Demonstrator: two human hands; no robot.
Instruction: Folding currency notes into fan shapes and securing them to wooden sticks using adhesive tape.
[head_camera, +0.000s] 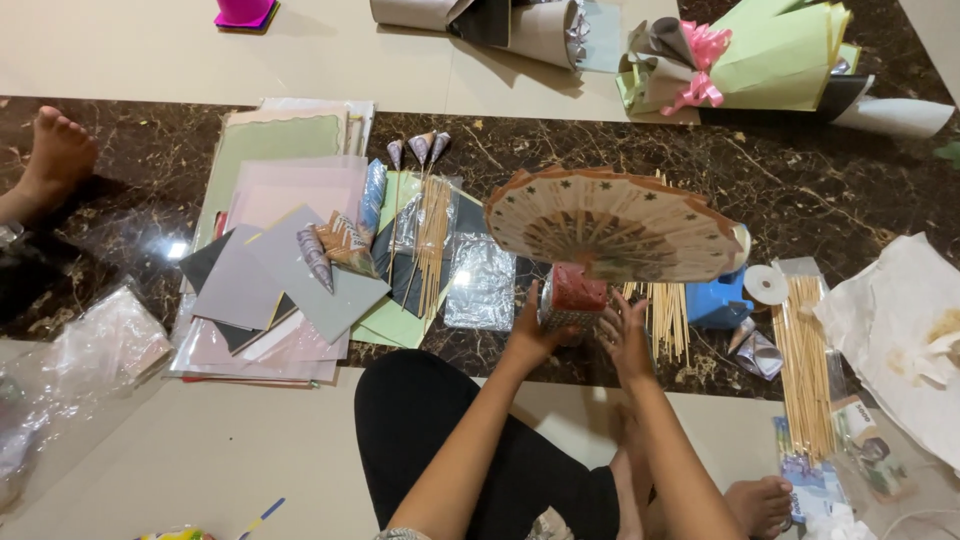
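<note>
A wide paper fan (612, 222) of folded banknotes stands upright on a red and patterned base (575, 294) on the dark marble floor. My left hand (527, 334) cups the base from the left side. Fingers of my right hand (626, 332) are spread and touch the base's right side, just under the fan. Bamboo skewers (668, 318) lie right behind my right hand. My black-clad knee (420, 410) is below the hands.
Coloured paper sheets (283, 262) with cone-tipped sticks (418, 150) lie left. More skewers (805, 360), a tape roll (767, 284), a blue object (718, 301) and white paper (900, 320) lie right. Wrapped bouquets (760, 60) rest at the back. Another person's foot (50, 160) shows far left.
</note>
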